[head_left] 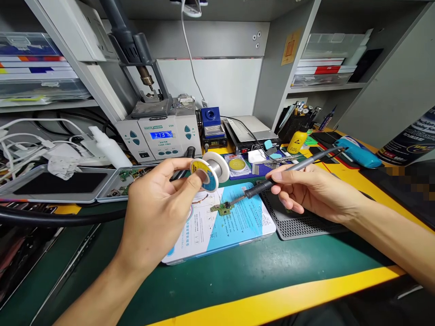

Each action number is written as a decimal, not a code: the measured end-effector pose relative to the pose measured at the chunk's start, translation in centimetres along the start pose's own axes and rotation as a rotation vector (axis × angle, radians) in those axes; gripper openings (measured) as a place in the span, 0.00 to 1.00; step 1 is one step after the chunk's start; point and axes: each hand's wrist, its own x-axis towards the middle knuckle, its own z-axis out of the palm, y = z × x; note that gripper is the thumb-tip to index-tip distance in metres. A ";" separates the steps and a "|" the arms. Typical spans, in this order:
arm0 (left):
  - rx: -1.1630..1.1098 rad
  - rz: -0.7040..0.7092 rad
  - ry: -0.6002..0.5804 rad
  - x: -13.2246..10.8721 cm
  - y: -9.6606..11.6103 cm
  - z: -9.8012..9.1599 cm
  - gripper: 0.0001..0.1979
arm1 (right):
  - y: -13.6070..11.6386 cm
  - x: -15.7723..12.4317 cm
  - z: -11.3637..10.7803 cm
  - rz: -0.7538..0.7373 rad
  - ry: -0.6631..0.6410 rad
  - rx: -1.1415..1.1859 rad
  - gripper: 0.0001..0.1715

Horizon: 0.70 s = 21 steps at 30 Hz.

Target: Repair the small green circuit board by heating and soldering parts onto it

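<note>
My left hand point(159, 199) is closed on a white spool of solder wire point(212, 172), held up above the bench with its blue and yellow label facing me. My right hand point(306, 190) grips a black soldering iron point(288, 171) like a pen. Its tip points down and left at a small green circuit board point(222, 208). The board lies on a blue and white box point(234, 226) on the green mat point(238, 271). A thin strand of solder seems to run from the spool towards the board.
A hot-air rework station point(163, 138) with a lit blue display stands behind, and a blue soldering station point(212, 131) and a black heating plate point(251, 136) are to its right. A black perforated mat point(299, 224), a yellow bottle point(297, 140), a blue glue gun point(360, 154) and a tray of parts point(84, 185) surround the work area.
</note>
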 end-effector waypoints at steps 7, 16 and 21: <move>-0.005 -0.005 -0.005 -0.1 0.1 0.0 0.16 | -0.1 0.0 0.0 0.009 0.010 -0.006 0.13; -0.026 -0.020 0.009 -0.2 0.6 0.3 0.16 | 0.0 0.0 -0.2 0.012 0.016 -0.016 0.14; -0.018 -0.024 -0.001 -0.3 0.5 0.1 0.15 | 0.1 0.2 -0.3 0.010 0.021 -0.014 0.14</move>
